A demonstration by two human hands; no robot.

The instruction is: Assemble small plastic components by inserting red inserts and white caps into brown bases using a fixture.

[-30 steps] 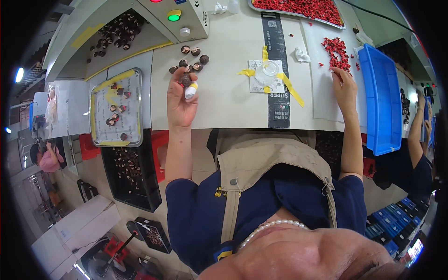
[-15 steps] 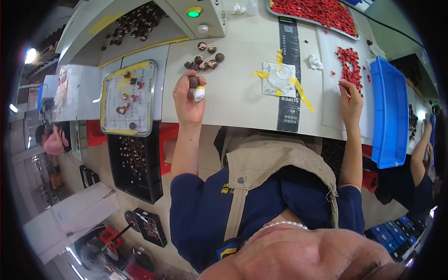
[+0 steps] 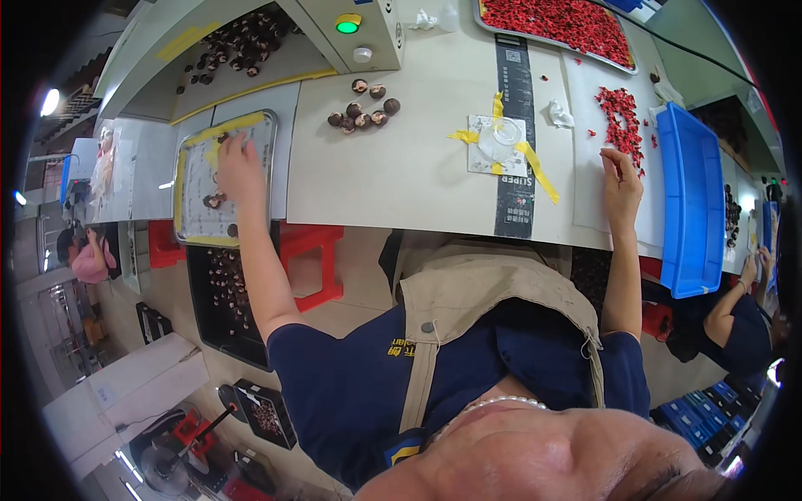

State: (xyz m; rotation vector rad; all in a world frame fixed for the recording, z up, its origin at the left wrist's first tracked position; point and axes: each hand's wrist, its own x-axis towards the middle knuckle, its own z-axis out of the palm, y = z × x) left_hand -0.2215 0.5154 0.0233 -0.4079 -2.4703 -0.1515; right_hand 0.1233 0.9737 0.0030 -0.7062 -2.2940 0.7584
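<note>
My left hand (image 3: 241,174) is over the metal tray (image 3: 268,142) on the left, its fingers bent down among a few dark brown balls (image 3: 214,201). Its palm side is hidden, so what it holds does not show. The small white bottle is out of sight. On the right, my right hand (image 3: 622,185) has its thumb and fingertips pinched together beside a scatter of small red pieces (image 3: 622,121). Anything in that pinch is too small to make out. A loose group of brown balls with pale patches (image 3: 362,121) lies on the table between my hands.
A clear round dish (image 3: 505,131) sits on a square held by yellow tape. A blue bin (image 3: 692,200) stands at the right edge. Behind are a tray of red pieces (image 3: 555,29) and a machine with a green light (image 3: 347,25). A black crate (image 3: 225,309) is below left.
My left hand has swung left from the middle of the table to the metal tray. The brown ball and white bottle it held no longer show. My right hand has hardly moved.
</note>
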